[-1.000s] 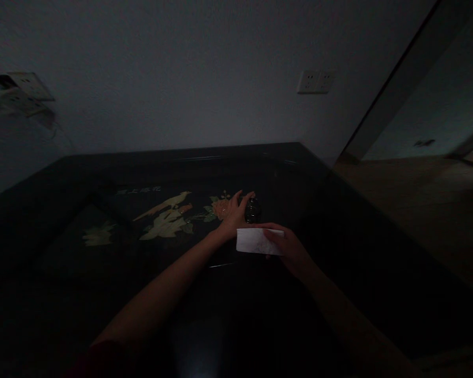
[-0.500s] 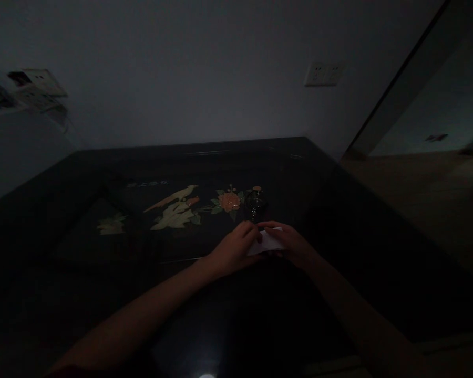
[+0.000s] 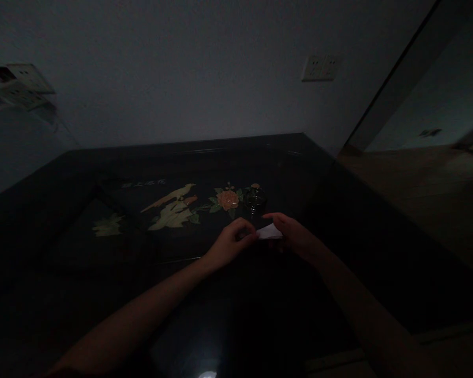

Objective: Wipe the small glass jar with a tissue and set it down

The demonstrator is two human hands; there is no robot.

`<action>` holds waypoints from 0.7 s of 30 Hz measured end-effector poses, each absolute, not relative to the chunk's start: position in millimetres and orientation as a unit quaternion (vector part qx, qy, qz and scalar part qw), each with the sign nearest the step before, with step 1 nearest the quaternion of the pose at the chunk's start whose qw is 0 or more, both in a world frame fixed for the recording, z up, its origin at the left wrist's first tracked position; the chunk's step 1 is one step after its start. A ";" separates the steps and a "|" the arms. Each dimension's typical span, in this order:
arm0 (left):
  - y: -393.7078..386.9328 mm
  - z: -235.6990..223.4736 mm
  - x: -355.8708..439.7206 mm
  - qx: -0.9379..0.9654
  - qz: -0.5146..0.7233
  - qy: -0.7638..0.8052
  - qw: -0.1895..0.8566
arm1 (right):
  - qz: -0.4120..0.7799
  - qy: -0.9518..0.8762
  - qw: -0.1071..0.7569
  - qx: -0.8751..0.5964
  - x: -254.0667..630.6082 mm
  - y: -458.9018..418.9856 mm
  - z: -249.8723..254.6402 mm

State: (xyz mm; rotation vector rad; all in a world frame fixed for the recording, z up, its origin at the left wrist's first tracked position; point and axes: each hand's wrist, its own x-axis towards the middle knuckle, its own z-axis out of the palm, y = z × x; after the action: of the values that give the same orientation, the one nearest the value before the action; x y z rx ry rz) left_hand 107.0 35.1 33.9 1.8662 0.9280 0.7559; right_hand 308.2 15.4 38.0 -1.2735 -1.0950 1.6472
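Note:
The room is dim. Both my hands meet over a black lacquered table [image 3: 339, 220] and pinch a small white folded paper [image 3: 268, 232] between them. My left hand [image 3: 230, 244] grips its left end with curled fingers. My right hand [image 3: 294, 236] holds its right end, fingers closed over the top. Just beyond the paper a small dark round glass object [image 3: 254, 199] stands on the table, apart from both hands.
The tabletop bears an inlaid picture of a pale bird [image 3: 173, 207] and an orange flower [image 3: 227, 199]. A wall socket [image 3: 320, 67] sits on the back wall. White boxes [image 3: 18, 86] hang at the left. Wooden floor [image 3: 418, 189] lies to the right.
My left hand left the dark glass object and came back to the paper. The paper, a broad strip before, now shows as a much smaller folded piece between both hands.

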 end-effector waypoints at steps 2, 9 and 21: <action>35.5 37.1 107.4 0.726 0.295 0.395 0.479 | 0.641 -0.445 0.373 -0.502 310.0 15.0 39.5; 37.0 38.2 107.7 0.709 0.297 0.411 0.490 | 0.635 -0.467 0.374 -0.488 309.7 13.6 42.8; 37.1 37.7 109.3 0.636 0.308 0.414 0.574 | 0.639 -0.473 0.386 -0.468 308.8 13.4 38.5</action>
State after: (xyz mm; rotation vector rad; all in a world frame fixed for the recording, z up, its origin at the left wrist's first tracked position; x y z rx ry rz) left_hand 109.3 37.1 37.7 1.4898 0.9693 0.7221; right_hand 308.8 13.4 38.5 -1.1910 -1.2039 1.6270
